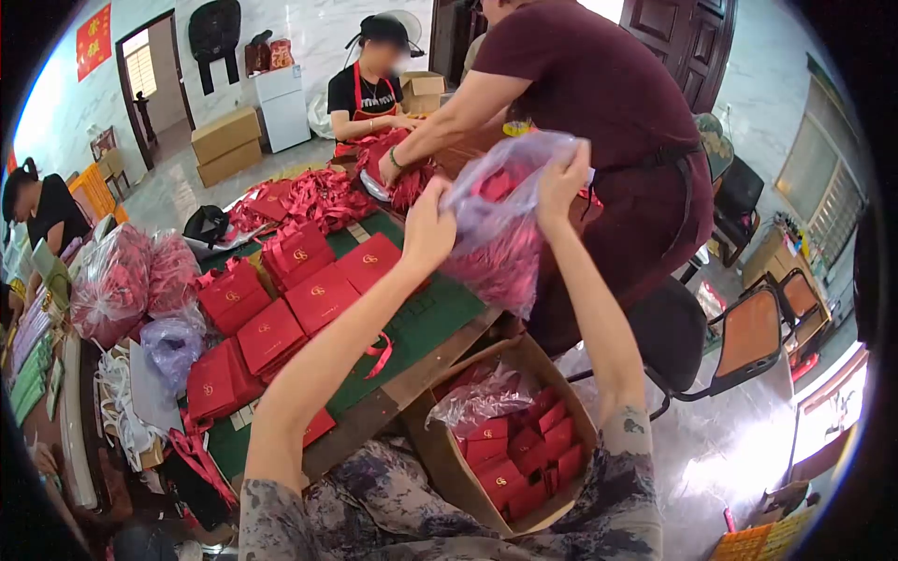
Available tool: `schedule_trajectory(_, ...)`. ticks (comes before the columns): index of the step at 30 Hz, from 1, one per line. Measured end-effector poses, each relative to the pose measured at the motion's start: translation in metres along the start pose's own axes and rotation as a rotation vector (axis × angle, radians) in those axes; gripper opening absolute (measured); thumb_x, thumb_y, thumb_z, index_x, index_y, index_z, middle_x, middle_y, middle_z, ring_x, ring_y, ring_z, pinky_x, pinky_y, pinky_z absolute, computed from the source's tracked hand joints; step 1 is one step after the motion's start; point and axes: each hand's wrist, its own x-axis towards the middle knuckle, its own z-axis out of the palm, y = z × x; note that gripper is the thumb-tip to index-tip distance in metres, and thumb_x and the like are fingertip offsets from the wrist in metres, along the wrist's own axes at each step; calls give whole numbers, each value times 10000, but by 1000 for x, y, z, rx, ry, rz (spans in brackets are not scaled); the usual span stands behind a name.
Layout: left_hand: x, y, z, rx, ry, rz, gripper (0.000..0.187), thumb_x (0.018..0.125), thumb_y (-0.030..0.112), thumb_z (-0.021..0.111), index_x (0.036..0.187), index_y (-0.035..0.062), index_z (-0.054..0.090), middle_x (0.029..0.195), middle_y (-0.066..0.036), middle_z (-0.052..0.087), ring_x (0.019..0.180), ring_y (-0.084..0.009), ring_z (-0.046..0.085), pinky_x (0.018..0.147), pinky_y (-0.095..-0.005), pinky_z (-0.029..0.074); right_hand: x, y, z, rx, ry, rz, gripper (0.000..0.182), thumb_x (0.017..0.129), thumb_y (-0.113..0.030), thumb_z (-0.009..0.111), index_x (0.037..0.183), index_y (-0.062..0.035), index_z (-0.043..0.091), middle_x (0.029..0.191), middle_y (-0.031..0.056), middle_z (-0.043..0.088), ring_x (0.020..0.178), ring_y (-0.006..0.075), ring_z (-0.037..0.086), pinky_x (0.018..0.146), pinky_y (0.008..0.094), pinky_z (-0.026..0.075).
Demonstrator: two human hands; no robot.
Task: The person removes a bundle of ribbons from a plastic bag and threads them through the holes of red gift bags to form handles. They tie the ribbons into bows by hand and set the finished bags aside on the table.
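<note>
Lifting by the Rim: Both Hands on a Lilac Bag

It's the lilac plastic bag [494, 248] in centre view, held up over the table's near edge, something red bunched inside, ribbon by the look of it! The left hand [430, 224] is closed on one side of the mouth, the right hand [564, 182] pinches the other side, a touch higher. Good technique, I'd judge, means gripping gathered folds rather than one thin layer, keeping both hands level and spread, and letting the weight hang straight so nothing spills.

Just below sits the cardboard carton [591, 428], with red packets [510, 467] and crumpled clear film [482, 400] inside. Out to the left, gold-printed red gift bags [323, 292] line the green mat [438, 307], a tangle of red ribbons [323, 198] beyond. And close by, a co-worker in maroon [589, 84] leans across: elbow room matters!
</note>
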Motion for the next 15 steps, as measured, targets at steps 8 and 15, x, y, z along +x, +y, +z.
schedule_trajectory(8, -75, -45, -2, -238, -121, -259, 114, 959, 78, 475, 953, 23, 575, 822, -35, 619, 823, -126, 565, 753, -287, 452, -88, 9, -41, 118, -288, 288, 125, 920, -6, 463, 1009, 23, 546, 915, 104, 566, 900, 230, 557, 881, 328, 446)
schedule_trajectory(15, -109, -61, 13, -225, 6, -224, 168, 1017, 140, 470, 950, 14, 558, 825, -16, 579, 806, -87, 504, 752, -268, 435, -243, 89, -108, -340, -309, 811, 847, 893, -496, 654, 1503, -30, 296, 1431, 270, 401, 1321, 398, 337, 1146, 462, 224)
